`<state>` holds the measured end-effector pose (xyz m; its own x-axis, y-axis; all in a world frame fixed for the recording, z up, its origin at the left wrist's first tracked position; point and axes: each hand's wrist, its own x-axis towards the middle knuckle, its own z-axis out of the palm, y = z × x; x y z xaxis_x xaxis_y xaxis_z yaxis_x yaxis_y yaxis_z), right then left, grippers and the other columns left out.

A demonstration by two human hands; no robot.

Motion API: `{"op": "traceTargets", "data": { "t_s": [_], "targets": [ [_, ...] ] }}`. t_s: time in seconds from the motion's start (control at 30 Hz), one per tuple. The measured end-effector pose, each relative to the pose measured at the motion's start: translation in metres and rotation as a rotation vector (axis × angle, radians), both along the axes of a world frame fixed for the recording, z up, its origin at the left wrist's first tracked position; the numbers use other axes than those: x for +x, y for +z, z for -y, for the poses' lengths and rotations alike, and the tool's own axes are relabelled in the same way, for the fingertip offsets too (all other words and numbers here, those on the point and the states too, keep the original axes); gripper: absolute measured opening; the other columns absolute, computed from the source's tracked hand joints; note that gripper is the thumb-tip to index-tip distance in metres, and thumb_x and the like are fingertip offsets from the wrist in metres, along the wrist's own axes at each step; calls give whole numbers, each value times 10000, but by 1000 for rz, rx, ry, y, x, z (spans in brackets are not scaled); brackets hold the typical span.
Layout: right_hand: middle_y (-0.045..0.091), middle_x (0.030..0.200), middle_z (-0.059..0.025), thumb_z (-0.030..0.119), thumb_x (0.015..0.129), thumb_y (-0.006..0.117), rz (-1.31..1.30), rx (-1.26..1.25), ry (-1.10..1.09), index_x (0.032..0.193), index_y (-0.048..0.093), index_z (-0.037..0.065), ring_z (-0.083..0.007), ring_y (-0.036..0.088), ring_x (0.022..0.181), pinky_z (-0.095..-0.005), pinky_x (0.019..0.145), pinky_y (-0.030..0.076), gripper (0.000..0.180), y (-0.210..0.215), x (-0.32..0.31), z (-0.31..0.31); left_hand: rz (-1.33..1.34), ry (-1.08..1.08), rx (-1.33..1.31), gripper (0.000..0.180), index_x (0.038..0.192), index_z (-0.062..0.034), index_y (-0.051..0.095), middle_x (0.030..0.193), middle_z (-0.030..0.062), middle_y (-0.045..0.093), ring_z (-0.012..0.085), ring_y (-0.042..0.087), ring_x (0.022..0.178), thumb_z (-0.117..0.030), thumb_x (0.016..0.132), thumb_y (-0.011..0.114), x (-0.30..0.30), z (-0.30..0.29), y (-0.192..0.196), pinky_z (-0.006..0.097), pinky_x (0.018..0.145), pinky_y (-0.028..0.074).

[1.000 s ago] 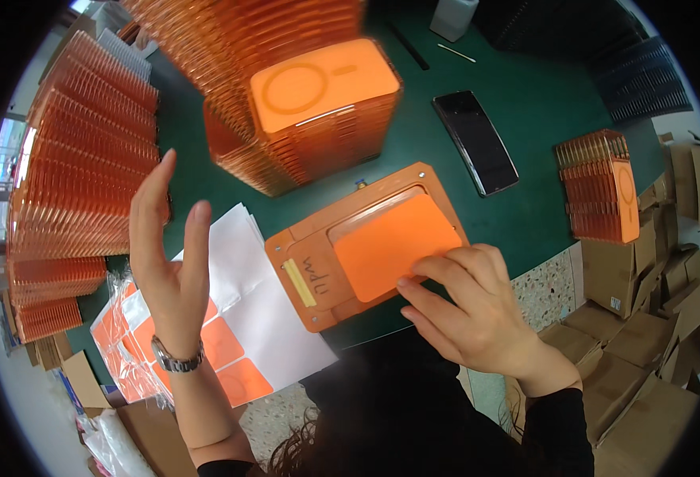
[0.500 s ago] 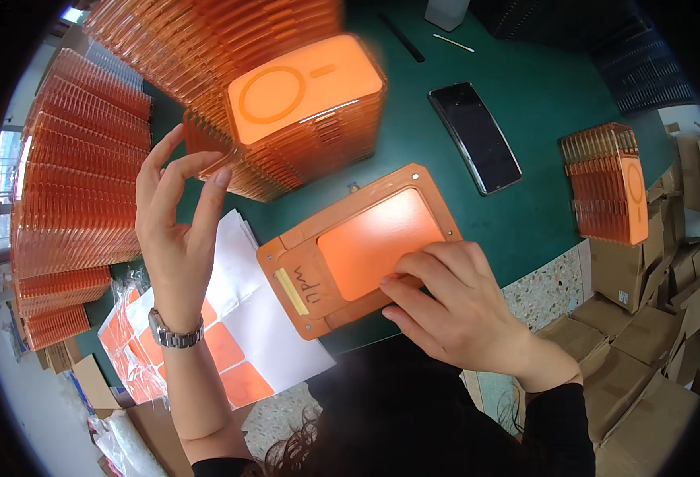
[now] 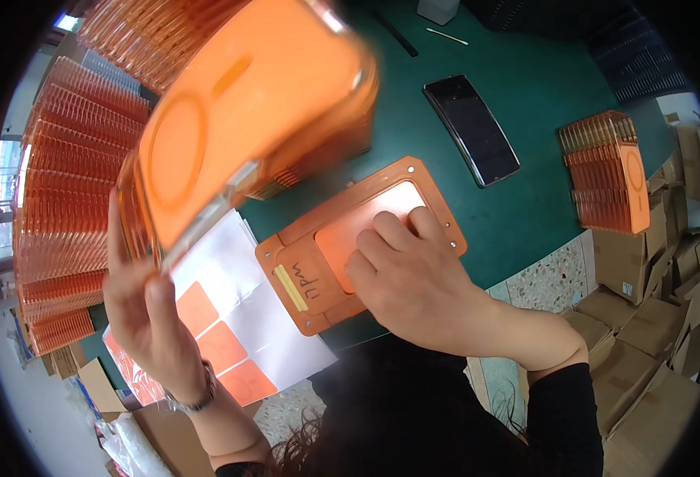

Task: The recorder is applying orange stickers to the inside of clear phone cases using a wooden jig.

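Observation:
My left hand (image 3: 147,318) pinches the lower left corner of an orange phone case (image 3: 230,127) between thumb and fingers. The case is raised close to the camera and blurred; a ring and a short bar mark its back. Part of an orange case stack (image 3: 350,147) shows behind it. My right hand (image 3: 421,286) is closed, knuckles up, over a glossy orange panel (image 3: 332,248) set in an orange-brown jig (image 3: 290,246). Its fingertips are hidden, so anything between them cannot be made out. The jig bears handwriting and a yellow strip.
More stacked orange cases (image 3: 79,199) rise at the left. White paper (image 3: 262,326) and orange sheets (image 3: 242,381) lie below the jig. A black phone (image 3: 473,131), a cotton swab (image 3: 447,36) and a small case stack (image 3: 604,175) lie right. Cardboard boxes (image 3: 644,350) stand beyond the table.
My left hand, empty and spread before, has taken hold of the phone case and brought it nearer and down left. My right hand has moved up over the panel and curled more.

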<state>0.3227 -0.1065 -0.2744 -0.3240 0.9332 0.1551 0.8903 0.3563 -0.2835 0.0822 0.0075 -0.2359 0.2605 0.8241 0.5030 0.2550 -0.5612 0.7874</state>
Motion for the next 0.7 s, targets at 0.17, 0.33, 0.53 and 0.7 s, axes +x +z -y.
{"op": "traceTargets", "data": {
  "t_s": [0.17,0.33,0.53,0.7],
  "targets": [
    [552,815,-67,63,834,662,-417,223,-129,781,618,69,-252,528,801,-408,752,419,69,1,30,7,29,-63,-214,148,882,-60,574,1586,319,314,517,274,1481,-166,979,607,-12,61,-32,632,1206,165],
    [606,827,-113,163,938,644,-634,113,-497,944,675,-4,-286,561,776,-364,763,477,170,-24,70,8,-389,-16,-184,122,885,-56,679,1577,267,374,463,310,1484,-132,848,767,7,94,-74,550,1200,249],
    [653,847,-86,282,997,632,-1041,-218,-546,1179,648,-60,-122,568,662,-280,623,460,389,-33,67,-1,-470,23,-106,403,1161,-92,668,1543,232,435,449,338,1469,-129,788,816,14,97,-75,550,1181,298],
    [584,680,-5,314,975,673,-1232,-446,-543,1142,635,-67,-56,515,568,-231,504,392,419,-42,69,-11,-413,12,-206,718,1501,-44,431,1486,214,486,362,362,1457,-167,860,730,9,95,-69,481,1160,316]
  ]
}}
